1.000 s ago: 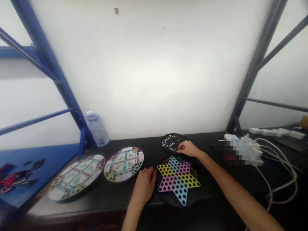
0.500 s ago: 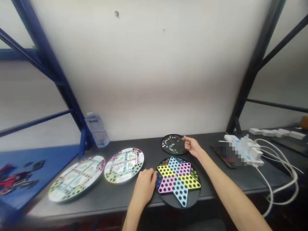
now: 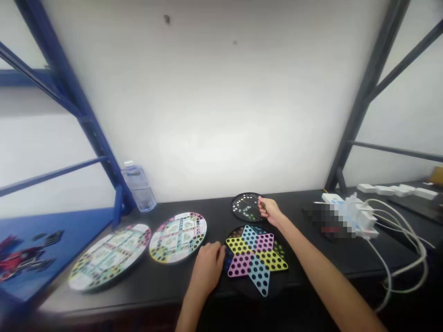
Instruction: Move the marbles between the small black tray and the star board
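Chinese checkers board (image 3: 256, 260), left hand (image 3: 207, 263) loosely cupped at rim, right hand (image 3: 270, 211) pinching narrow at black disc (image 3: 245, 207)

Workroom, blue steel shelving frame (image 3: 69, 99), black bench top (image 3: 218, 219), white power strips (image 3: 391, 189)

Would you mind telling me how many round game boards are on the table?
4: a printed board at far left, a second printed board beside it, a star-patterned Chinese checkers board to their right, a black board behind that.
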The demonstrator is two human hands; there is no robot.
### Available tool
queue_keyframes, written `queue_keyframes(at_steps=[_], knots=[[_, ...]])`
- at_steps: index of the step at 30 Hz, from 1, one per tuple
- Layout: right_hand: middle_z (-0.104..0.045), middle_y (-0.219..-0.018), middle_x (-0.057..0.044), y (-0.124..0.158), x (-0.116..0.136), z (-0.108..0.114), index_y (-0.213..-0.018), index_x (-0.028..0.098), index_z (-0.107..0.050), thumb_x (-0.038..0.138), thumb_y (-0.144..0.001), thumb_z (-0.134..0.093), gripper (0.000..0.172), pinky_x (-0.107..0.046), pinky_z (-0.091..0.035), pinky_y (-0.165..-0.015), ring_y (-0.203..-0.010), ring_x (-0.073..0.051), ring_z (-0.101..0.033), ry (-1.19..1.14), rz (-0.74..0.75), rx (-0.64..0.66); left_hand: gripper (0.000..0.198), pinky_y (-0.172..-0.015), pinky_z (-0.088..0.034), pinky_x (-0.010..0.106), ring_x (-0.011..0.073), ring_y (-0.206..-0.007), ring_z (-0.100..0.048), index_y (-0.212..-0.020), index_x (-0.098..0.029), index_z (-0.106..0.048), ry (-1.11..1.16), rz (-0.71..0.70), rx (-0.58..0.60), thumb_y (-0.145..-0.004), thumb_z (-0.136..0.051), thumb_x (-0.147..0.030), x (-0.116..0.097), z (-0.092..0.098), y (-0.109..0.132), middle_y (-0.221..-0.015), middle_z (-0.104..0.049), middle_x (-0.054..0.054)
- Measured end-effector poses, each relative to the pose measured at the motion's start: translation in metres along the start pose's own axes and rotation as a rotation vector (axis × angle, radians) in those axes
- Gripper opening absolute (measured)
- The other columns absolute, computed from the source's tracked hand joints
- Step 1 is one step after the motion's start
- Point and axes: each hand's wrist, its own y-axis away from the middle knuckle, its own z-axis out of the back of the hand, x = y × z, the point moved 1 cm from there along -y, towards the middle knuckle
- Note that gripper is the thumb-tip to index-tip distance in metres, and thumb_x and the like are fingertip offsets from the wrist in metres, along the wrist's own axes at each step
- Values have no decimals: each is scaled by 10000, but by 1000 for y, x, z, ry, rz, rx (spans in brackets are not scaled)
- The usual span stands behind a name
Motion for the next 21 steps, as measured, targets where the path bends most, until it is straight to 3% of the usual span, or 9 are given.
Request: queue_keyframes(at_steps=[3, 5, 8, 10, 15, 18, 21], knots=[[-382, -511, 73, 0, 0, -7, -680, 196, -440, 355, -899, -605, 317, -140, -132, -296, -360, -33, -242, -26, -55, 40, 329, -713, -371, 306, 195, -768, -567, -731, -212, -489, -6, 1, 1, -1014, -332, -277, 0, 0, 0, -769, -603, 41], [-325, -478, 92, 0, -1, -9, -644, 209, -393, 384, -889, -617, 375, -150, -109, -305, -353, -33, -213, 33, -51, -16, 332, -706, -372, 305, 197, -764, -571, -726, -214, -489, -8, 2, -1, -1013, -337, -286, 0, 0, 0, -768, -606, 44], [-295, -440, 97, -1, -3, -8, -585, 221, -358, 461, -831, -666, 462, -181, -115, -334, -351, -43, -223, 292, 46, -126, 324, -719, -379, 307, 200, -779, -580, -735, -214, -507, 0, 0, -8, -1008, -349, -290, 1, 0, 0, -775, -616, 48], [-339, -424, 73, -2, -2, -5, -544, 212, -406, 513, -818, -649, 474, -204, -183, -368, -367, -64, -290, 546, 142, -122, 325, -727, -383, 309, 200, -782, -579, -733, -213, -508, 7, 0, -7, -1006, -350, -288, 1, 0, 0, -769, -616, 48], [-590, -545, 7, -3, 5, 2, -626, 186, -673, 438, -800, -643, 307, -237, -358, -556, -556, -131, -518, 1072, 376, 116, 320, -714, -385, 310, 197, -766, -575, -730, -212, -511, 19, 7, 0, -1000, -355, -285, 1, 0, 0, -771, -617, 51], [-640, -602, 10, -4, 7, 5, -751, 200, -731, 331, -753, -691, 137, -238, -376, -604, -604, -141, -550, 1139, 393, 206, 330, -719, -383, 309, 198, -772, -578, -729, -214, -507, 17, 4, -2, -1006, -345, -290, 1, 0, 0, -770, -615, 49], [-640, -600, 15, -6, 6, 6, -777, 204, -737, 256, -739, -695, 78, -237, -374, -597, -591, -137, -548, 1151, 369, 275, 330, -722, -382, 307, 200, -774, -575, -732, -216, -501, 13, 9, -4, -1009, -341, -294, 1, 0, 0, -769, -610, 45]])
